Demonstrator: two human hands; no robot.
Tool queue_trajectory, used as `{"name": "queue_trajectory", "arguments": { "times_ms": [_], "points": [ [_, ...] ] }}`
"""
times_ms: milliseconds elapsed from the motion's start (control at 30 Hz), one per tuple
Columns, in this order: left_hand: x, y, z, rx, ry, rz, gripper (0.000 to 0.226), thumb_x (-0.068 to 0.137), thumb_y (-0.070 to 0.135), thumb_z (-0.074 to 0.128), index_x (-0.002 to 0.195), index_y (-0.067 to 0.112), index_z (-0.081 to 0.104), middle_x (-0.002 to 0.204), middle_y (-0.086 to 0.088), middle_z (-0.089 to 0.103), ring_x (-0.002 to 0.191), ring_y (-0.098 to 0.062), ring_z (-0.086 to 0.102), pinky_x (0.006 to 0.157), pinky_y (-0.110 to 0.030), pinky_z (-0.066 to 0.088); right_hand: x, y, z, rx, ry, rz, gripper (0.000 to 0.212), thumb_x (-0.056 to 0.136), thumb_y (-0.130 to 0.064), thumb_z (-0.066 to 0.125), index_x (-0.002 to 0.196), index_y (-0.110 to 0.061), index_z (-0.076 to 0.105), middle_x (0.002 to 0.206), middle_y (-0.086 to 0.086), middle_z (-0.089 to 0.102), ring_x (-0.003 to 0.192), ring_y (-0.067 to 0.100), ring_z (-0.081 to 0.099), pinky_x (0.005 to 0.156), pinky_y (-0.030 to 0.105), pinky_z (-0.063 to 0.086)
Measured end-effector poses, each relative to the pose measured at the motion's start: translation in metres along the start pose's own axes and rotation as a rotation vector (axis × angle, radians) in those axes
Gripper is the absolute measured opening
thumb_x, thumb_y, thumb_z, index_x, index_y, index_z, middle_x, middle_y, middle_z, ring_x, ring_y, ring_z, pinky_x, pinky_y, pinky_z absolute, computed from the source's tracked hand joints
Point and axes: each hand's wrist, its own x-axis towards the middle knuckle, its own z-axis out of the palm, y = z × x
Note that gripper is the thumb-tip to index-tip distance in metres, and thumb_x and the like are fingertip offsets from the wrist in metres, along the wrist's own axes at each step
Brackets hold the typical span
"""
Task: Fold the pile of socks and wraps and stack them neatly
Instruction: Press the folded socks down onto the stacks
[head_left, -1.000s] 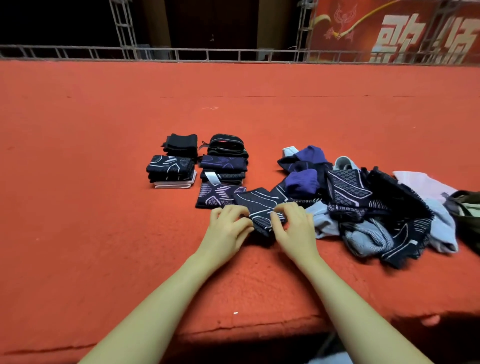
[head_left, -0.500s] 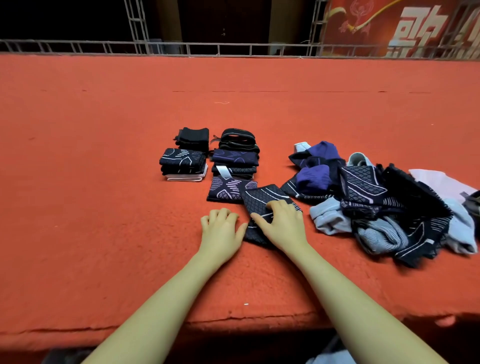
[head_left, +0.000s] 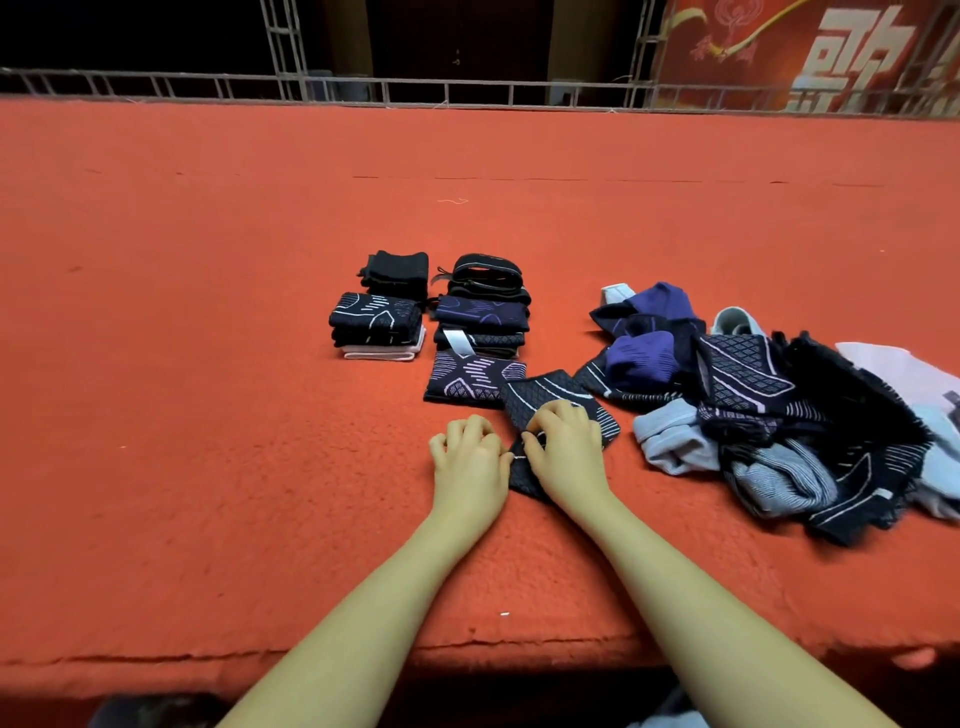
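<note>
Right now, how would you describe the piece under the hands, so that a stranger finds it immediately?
Start from the red carpet and find the folded stacks in its middle. Nearest the person, between these stacks and the loose pile on the right, lies a dark sock with white curved lines. Unlike its neighbours, it alone lies under the right hand.

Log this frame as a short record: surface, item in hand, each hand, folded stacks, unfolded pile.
surface: red carpet
item in hand: dark patterned wrap, lying flat in front of the stacks
left hand: fingers curled, at the wrap's left edge; a grip cannot be told
right hand: on top of the wrap, fingers curled on it
folded stacks: about four small stacks in two rows, behind the hands, plus one flat folded piece in front
unfolded pile: loose heap to the right, dark, purple, grey and pink pieces
</note>
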Motion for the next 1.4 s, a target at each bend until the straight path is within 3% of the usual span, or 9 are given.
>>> {"name": "queue_trajectory", "arguments": {
  "times_ms": [167,300,467,667,800,900,1000,1233,1400],
  "points": [
    [-0.001,-0.012,-0.018,-0.025,0.131,-0.054,0.021,0.078,0.028,0.05,0.069,0.013,0.062,0.094,-0.006,0.059,0.09,-0.022,0.046,0.075,-0.035,0.022,-0.002,-0.011,-0.007,0.222,0.171,-0.077,0.018,0.086,-0.026,0.046,0.088,-0.012,0.057,0.103,0.003,0.054,0.094,0.022,0.049,0.07,0.027,0.016],
    [-0.003,-0.034,-0.044,-0.026,0.295,-0.096,0.023,0.079,0.028,0.043,0.072,0.012,0.057,0.1,-0.011,0.057,0.093,-0.026,0.047,0.077,-0.036,0.024,0.005,-0.035,-0.015,0.352,0.299,-0.181,0.02,0.088,-0.023,0.042,0.09,-0.009,0.056,0.111,0.004,0.056,0.105,0.012,0.047,0.082,0.027,0.027],
    [-0.017,-0.069,-0.068,0.02,0.388,-0.203,0.024,0.078,0.027,0.043,0.071,0.007,0.054,0.103,-0.015,0.056,0.094,-0.028,0.044,0.078,-0.038,0.025,0.003,-0.052,-0.007,0.349,0.41,-0.251,0.017,0.086,-0.019,0.045,0.087,-0.005,0.056,0.116,0.013,0.056,0.112,0.017,0.045,0.087,0.026,0.026],
    [-0.031,-0.076,-0.064,0.106,0.088,-0.275,0.048,0.069,0.035,0.035,0.097,0.006,0.062,0.112,-0.015,0.06,0.099,-0.036,0.056,0.082,-0.044,0.041,-0.014,-0.039,0.007,0.325,0.374,0.005,0.049,0.084,-0.045,0.042,0.11,-0.006,0.055,0.114,0.008,0.056,0.108,0.021,0.048,0.09,0.031,0.023],
    [-0.02,-0.057,-0.06,0.121,-0.044,-0.181,0.049,0.087,0.038,0.04,0.125,0.012,0.056,0.137,-0.008,0.05,0.122,-0.029,0.045,0.096,-0.044,0.032,-0.015,-0.03,0.001,0.314,0.297,0.198,0.063,0.083,-0.058,0.039,0.122,-0.012,0.054,0.122,0.001,0.058,0.112,0.016,0.05,0.096,0.03,0.019],
    [-0.011,-0.041,-0.048,0.135,-0.187,-0.078,0.052,0.098,0.043,0.037,0.146,0.025,0.032,0.156,0.001,0.022,0.141,-0.021,0.018,0.109,-0.038,0.015,-0.017,-0.016,0.004,0.214,0.252,0.24,0.046,0.09,-0.044,0.047,0.123,-0.013,0.054,0.124,0.001,0.059,0.114,0.015,0.051,0.099,0.034,0.019],
    [-0.006,-0.024,-0.037,0.102,-0.336,-0.033,0.054,0.1,0.046,0.03,0.15,0.03,0.02,0.16,0.002,0.011,0.146,-0.023,0.007,0.114,-0.041,0.008,-0.019,-0.009,0.003,0.157,0.223,0.272,0.036,0.093,-0.027,0.054,0.125,-0.009,0.051,0.122,0.003,0.061,0.112,0.02,0.054,0.101,0.035,0.017],
    [0.007,-0.02,-0.023,0.189,-0.536,0.052,0.052,0.1,0.05,0.022,0.149,0.046,0.007,0.16,0.005,-0.001,0.147,-0.027,-0.005,0.117,-0.045,-0.002,-0.02,-0.003,0.006,0.067,0.011,0.159,0.063,0.093,-0.012,0.046,0.15,-0.013,0.02,0.148,0.002,0.04,0.138,0.013,0.032,0.105,0.033,0.007],
    [0.016,-0.031,-0.026,0.157,-0.561,0.11,0.051,0.099,0.051,0.026,0.148,0.047,0.011,0.159,0.013,0.0,0.147,-0.019,-0.003,0.117,-0.043,-0.003,-0.023,-0.009,-0.003,0.154,-0.121,0.024,0.064,0.088,-0.02,0.033,0.15,-0.029,0.02,0.157,-0.006,0.017,0.145,0.009,0.012,0.107,0.027,-0.001]
  ]
}}
